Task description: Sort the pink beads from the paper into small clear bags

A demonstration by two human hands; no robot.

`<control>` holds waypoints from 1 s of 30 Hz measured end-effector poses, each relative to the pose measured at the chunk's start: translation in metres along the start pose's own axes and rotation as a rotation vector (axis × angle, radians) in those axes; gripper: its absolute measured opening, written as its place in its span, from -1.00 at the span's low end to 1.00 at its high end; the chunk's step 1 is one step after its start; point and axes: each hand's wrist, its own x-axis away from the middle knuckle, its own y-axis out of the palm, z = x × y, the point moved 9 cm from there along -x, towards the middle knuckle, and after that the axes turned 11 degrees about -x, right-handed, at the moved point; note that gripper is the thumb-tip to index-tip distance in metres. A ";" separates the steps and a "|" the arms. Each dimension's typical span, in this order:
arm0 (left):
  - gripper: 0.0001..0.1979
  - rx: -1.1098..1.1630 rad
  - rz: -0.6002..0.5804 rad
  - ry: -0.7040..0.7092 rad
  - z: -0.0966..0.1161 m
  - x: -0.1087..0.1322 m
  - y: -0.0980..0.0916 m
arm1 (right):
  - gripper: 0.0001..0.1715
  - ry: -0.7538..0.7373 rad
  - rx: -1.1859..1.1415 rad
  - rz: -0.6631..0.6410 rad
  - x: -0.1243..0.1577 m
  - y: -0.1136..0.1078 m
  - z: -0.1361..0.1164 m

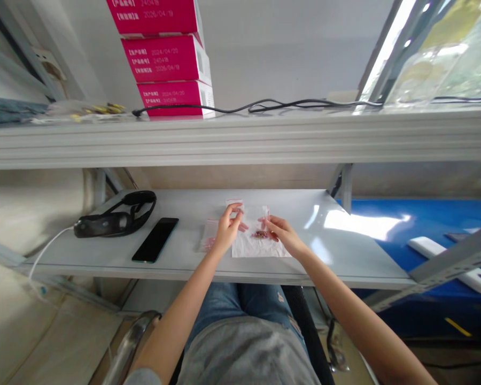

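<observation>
Your left hand (228, 228) and right hand (284, 236) pinch a clear red-edged plastic zip bag (250, 222); small reddish-brown bits (260, 233) inside, fingers partly hiding them, hard to make out.

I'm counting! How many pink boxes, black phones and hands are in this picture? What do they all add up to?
Pink boxes in view: 3
Black phone: 1
Hands, left hand and right hand: 2
Total: 6
</observation>
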 end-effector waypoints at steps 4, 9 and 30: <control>-0.58 0.042 0.067 -0.013 -0.012 -0.008 0.015 | -0.57 0.011 -0.046 0.115 -0.010 -0.013 0.008; -0.49 -0.068 0.222 0.060 -0.019 -0.008 0.011 | -0.61 -0.031 0.032 0.226 -0.027 -0.018 0.011; -0.83 -0.335 0.248 0.292 0.008 0.006 0.004 | -0.66 -0.061 0.028 0.083 -0.027 0.010 0.019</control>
